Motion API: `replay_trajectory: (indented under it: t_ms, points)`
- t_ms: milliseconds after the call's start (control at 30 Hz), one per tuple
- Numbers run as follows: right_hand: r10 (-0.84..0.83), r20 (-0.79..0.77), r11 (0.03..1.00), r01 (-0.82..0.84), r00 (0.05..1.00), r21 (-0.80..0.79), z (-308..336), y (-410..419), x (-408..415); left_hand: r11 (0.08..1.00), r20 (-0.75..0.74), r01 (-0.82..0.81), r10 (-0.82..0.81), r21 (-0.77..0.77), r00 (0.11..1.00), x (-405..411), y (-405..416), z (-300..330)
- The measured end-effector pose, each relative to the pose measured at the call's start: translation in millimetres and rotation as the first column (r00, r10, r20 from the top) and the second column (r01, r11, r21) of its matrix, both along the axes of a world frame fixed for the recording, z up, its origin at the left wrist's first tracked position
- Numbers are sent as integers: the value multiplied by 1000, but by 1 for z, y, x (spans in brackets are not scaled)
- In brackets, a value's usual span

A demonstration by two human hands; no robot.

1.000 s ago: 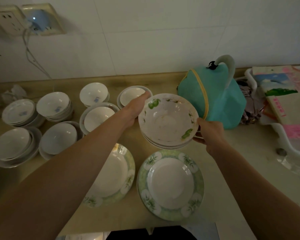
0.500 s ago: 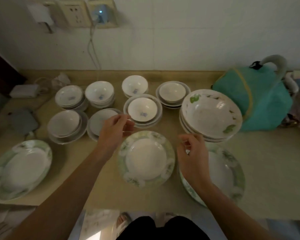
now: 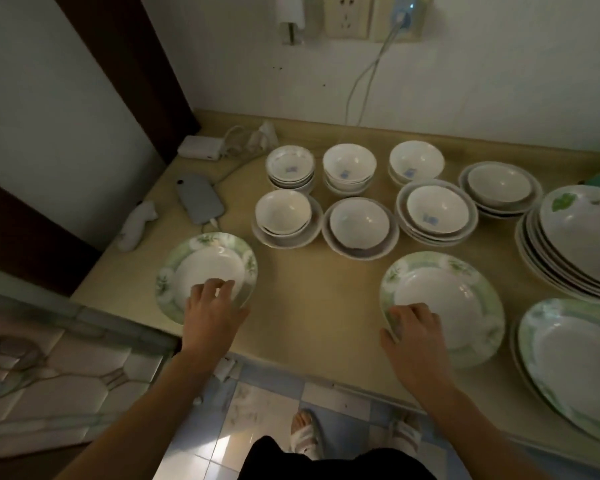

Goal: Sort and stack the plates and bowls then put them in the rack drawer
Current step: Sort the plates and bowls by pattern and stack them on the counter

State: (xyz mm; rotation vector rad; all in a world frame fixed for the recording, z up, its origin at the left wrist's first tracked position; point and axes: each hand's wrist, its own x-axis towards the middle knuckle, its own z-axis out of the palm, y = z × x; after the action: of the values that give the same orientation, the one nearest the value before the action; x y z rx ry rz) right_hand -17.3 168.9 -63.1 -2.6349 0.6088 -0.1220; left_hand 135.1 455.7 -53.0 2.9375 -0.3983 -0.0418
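- Hands are seen over a smooth tan counter (image 3: 312, 299), each on a round plate with a green flower rim.
- The left hand (image 3: 212, 315) is laid on the near edge of the left plate (image 3: 206, 271); its fingers are curled down into the white middle and its thumb is at the rim, so the plate is gripped.
- The right hand (image 3: 412, 336) is laid on the near left edge of the middle plate (image 3: 442, 303); its fingers are bent over the rim and the edge is held.
- Both plates are shiny and shallow, and they lie flat, well apart from each other.
- A third green-rimmed plate (image 3: 575, 362) is seen at the far right, partly cut off by the picture edge.
- A stack of wide plates with a leaf print (image 3: 575, 247) is placed behind it, at the right.
- Small white bowls (image 3: 348, 168) are stacked in little piles at the back, some with a blue mark inside.
- More white bowls are set in shallow dishes (image 3: 360, 226) in the row in front.
- A flat grey phone (image 3: 199, 199) is plugged in at the left corner, beside a white charger box (image 3: 199, 152).
- A white cable (image 3: 364, 81) is hung down from the wall socket (image 3: 347, 17).
- Blue and white floor tiles (image 3: 257, 410) are seen below the counter edge.
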Motion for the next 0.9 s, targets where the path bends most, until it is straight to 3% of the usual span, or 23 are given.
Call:
replay_trajectory:
  t_ms: [100, 267, 367, 467, 533, 600, 767, 900]
  points:
    - [-24, -83, 997, 18, 996, -78, -5, 5, -1, 975, 9, 147, -151, 169, 989, 6, 14, -8]
    - [-2, -171, 986, -27, 985, -167, 5, 6, -4, 946, 159, 281, -306, 164, 939, 7, 24, -16]
    - [15, 12, 990, -13, 1000, -140, 11, 15, -2, 930, 201, 343, -364, 132, 909, -5, 26, -21]
    - [61, 107, 994, -71, 992, 87, 18, 34, 10, 904, 239, 422, -425, 67, 873, -27, 19, -25]
    - [52, 26, 946, -57, 998, 319, 18, 46, 24, 880, 256, 475, -463, 15, 849, -40, 13, -26]
    - [73, -56, 891, -39, 996, 452, 18, 56, 38, 855, 267, 519, -497, -15, 826, -46, 6, -27]
    - [-14, -172, 709, 131, 985, 692, 13, 68, 59, 789, 265, 614, -586, -27, 765, -53, -6, -31]
    - [-74, -199, 631, 200, 977, 750, 10, 72, 60, 769, 242, 639, -616, -21, 750, -55, -3, -36]
